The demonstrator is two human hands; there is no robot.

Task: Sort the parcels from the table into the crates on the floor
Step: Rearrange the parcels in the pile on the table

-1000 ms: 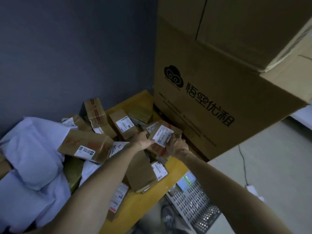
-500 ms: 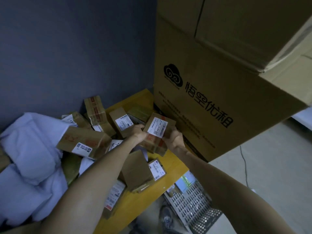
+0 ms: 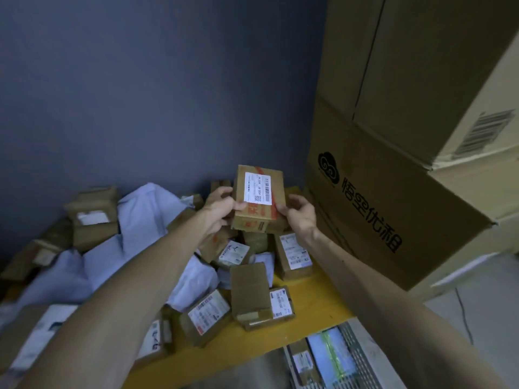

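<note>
1. Fingers of the left hand (image 3: 218,206) and right hand (image 3: 301,213) curl round a labelled cardboard parcel (image 3: 259,199), lifted above the yellow counter (image 3: 314,303).
2. Big cartons (image 3: 398,175) crowd its right; a crate (image 3: 334,357) sits below the counter edge.

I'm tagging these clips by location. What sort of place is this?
Probably a parcel sorting or storage room: labelled parcels heaped on a yellow table, big stacked cartons, a crate below, and both hands holding a small parcel.

The big carton (image 3: 393,192) bears a black cloud logo and the characters 悟空优租. The held parcel (image 3: 259,200) carries a white barcode label, its print too small to read.
</note>
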